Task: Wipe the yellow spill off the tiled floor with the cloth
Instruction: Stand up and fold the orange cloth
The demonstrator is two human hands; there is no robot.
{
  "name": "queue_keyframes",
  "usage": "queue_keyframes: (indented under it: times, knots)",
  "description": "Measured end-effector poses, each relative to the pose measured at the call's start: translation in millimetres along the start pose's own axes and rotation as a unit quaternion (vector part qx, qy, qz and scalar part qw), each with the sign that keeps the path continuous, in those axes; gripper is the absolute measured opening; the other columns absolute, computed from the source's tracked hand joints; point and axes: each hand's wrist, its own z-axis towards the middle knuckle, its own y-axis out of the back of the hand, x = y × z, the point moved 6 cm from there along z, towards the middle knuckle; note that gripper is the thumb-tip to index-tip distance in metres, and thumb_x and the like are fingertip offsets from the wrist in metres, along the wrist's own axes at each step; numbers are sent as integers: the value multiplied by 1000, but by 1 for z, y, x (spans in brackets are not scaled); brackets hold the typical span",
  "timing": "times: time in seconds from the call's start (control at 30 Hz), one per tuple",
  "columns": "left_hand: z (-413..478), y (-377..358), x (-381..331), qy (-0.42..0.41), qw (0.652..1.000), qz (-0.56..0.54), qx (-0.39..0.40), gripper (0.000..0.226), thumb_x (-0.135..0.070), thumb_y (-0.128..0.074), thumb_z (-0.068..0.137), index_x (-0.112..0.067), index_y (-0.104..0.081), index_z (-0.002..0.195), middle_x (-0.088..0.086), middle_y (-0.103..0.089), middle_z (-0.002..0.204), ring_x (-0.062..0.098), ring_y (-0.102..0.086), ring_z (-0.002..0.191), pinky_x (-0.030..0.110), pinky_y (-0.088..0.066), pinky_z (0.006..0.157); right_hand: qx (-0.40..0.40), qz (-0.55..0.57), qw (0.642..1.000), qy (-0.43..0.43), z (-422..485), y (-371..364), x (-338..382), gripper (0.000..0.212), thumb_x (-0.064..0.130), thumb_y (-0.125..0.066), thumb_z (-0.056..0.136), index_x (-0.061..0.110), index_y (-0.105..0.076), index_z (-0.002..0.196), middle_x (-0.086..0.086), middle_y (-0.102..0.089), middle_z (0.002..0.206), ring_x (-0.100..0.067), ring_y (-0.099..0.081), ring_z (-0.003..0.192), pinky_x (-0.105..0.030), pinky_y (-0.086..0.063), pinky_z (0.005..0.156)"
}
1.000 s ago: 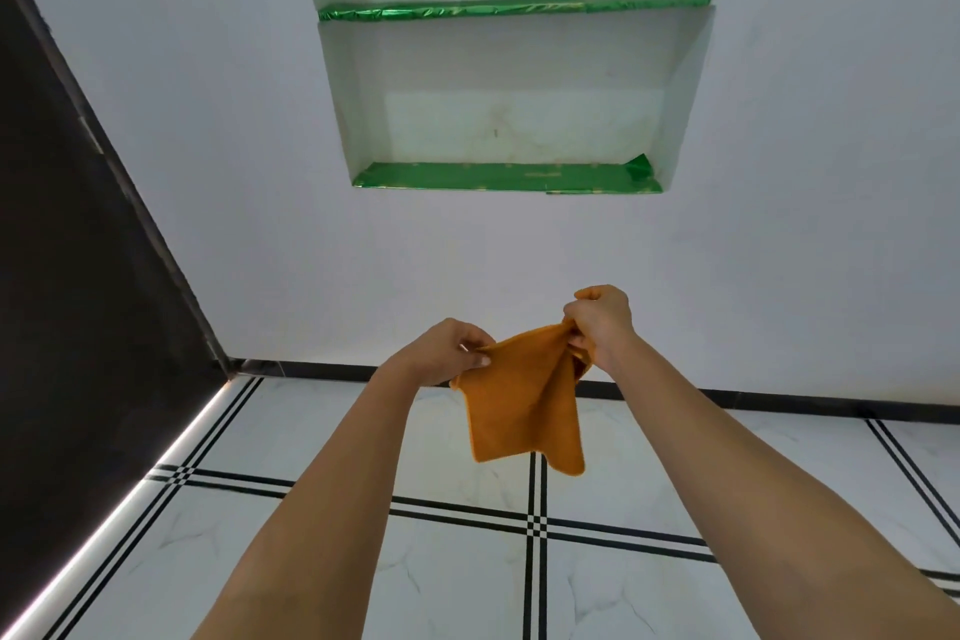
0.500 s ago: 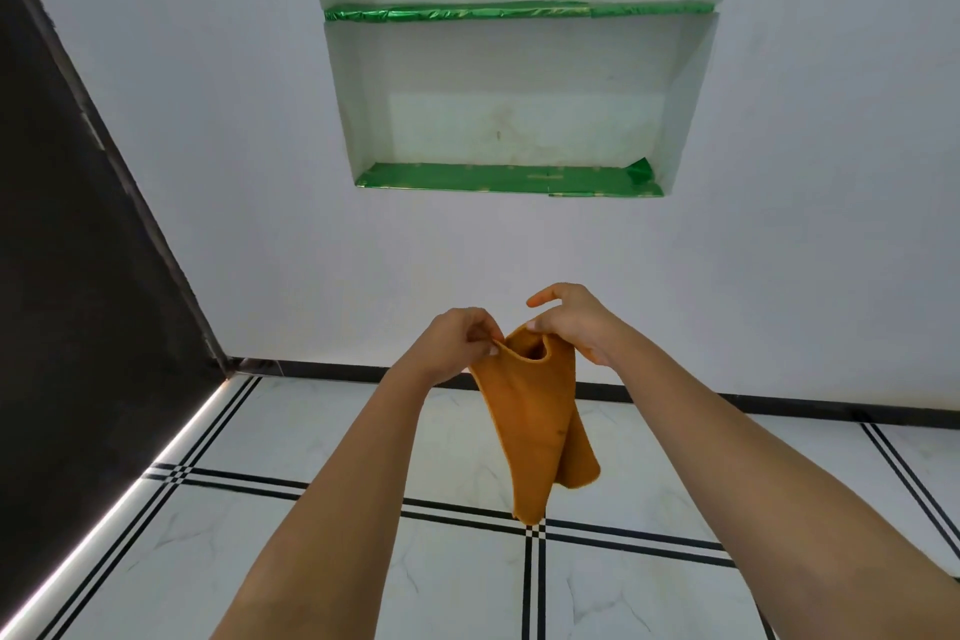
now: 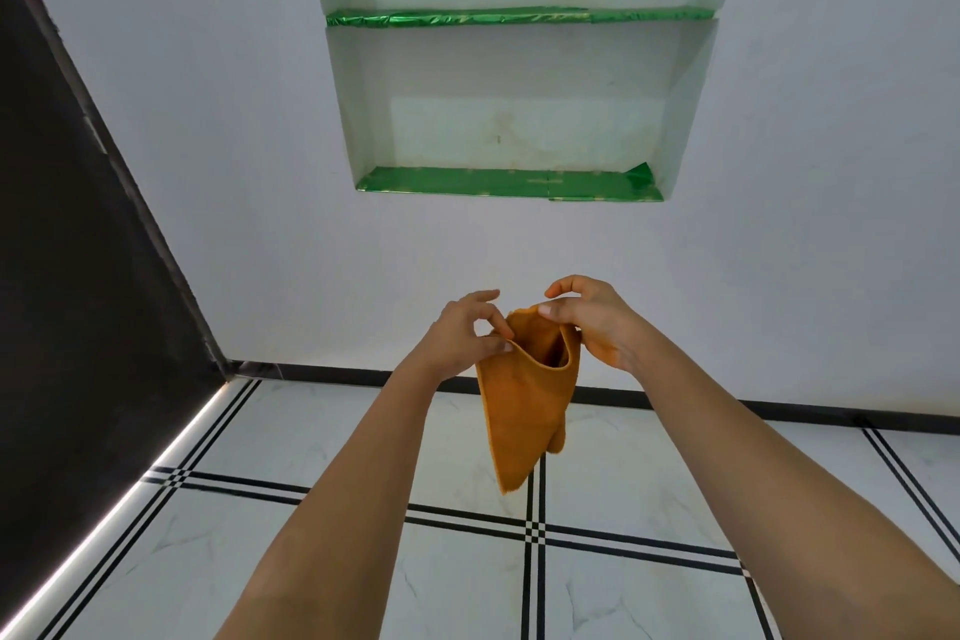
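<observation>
Since half a second ago both hands have shifted their hold along the cloth's top edge, and its mouth gapes wider. Left hand [image 3: 460,343] pinches the near edge of the orange cloth [image 3: 524,400] between thumb and forefinger, other fingers spread; right hand [image 3: 592,327] grips the far edge. Folded, the cloth hangs above the tiled floor [image 3: 311,437]. No yellow spill shows there. Beyond, a wall niche [image 3: 509,120] has two green-lined shelves, both bare.
</observation>
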Motion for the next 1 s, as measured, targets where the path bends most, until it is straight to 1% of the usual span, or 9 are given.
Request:
queue_keyframes:
  times: [0.17, 0.3, 0.37, 0.47, 0.63, 0.8, 0.9, 0.97, 1.0]
  knots:
    - [8, -4, -12, -18, 998, 12, 53, 4, -19, -67, 84, -17, -65, 85, -2, -50, 137, 17, -43, 124, 35, -36, 101, 11, -27, 1000, 0, 1, 2, -1, 16, 11, -61, 88, 20, -56, 100, -2, -59, 101, -21, -55, 97, -32, -43, 80]
    - [14, -6, -19, -15, 996, 15, 86, 4, -18, -66, 84, -17, -62, 83, 2, -62, 112, 14, -53, 100, 30, -45, 90, 21, -49, 999, 9, 1, 2, 0, 18, 10, -60, 89, 19, -54, 103, 1, -57, 101, -20, -52, 100, -33, -42, 84]
    - [16, -5, -21, -16, 995, 22, 93, 4, -16, -66, 84, -15, -62, 82, 0, -61, 96, 16, -55, 97, 32, -48, 89, 21, -74, 997, 17, 1, 4, 0, 19, 10, -60, 89, 19, -54, 104, -1, -57, 106, -21, -53, 103, -33, -43, 85]
    - [17, 2, -25, -19, 996, 20, 84, 7, -13, -64, 84, -15, -59, 80, -2, -58, 85, 18, -57, 90, 22, -49, 76, 17, -117, 993, 26, 1, 8, -1, 18, 11, -60, 89, 18, -53, 105, -4, -60, 106, -22, -57, 98, -31, -47, 79]
    - [18, 12, -34, -9, 998, 0, 69, 9, -11, -61, 86, -17, -56, 81, 2, -59, 83, 17, -57, 80, 25, -51, 70, 13, -142, 989, 29, -1, 8, -8, 27, 11, -63, 87, 22, -52, 110, -3, -57, 105, -21, -56, 93, -32, -49, 75]
    - [16, 25, -29, -2, 999, -23, 27, 5, -12, -58, 90, -16, -56, 92, 5, -58, 98, 21, -56, 92, 29, -51, 76, 73, -157, 985, -16, -3, 14, -15, 32, 8, -68, 83, 24, -55, 108, -7, -62, 107, -24, -61, 95, -36, -53, 73]
    - [16, 36, -26, 3, 1000, -28, -1, 9, -10, -56, 91, -17, -57, 96, 4, -57, 98, 21, -56, 94, 29, -51, 78, 93, -104, 990, -6, 0, 18, -6, 19, 11, -67, 84, 23, -62, 98, -3, -64, 102, -23, -58, 102, -41, -49, 86]
    - [15, 44, -23, 12, 998, -57, -34, 13, -10, -56, 91, -19, -58, 100, 1, -56, 95, 18, -55, 90, 25, -48, 75, 101, -76, 992, 4, 2, 18, -1, 8, 16, -62, 88, 19, -65, 95, -3, -63, 101, -21, -56, 102, -43, -42, 98]
    - [14, 47, -22, 17, 996, -75, -49, 14, -10, -55, 92, -20, -59, 101, 0, -55, 93, 16, -55, 88, 22, -46, 72, 106, -65, 992, 8, 2, 17, 0, 10, 21, -60, 90, 17, -66, 96, -4, -64, 102, -20, -57, 101, -44, -40, 102]
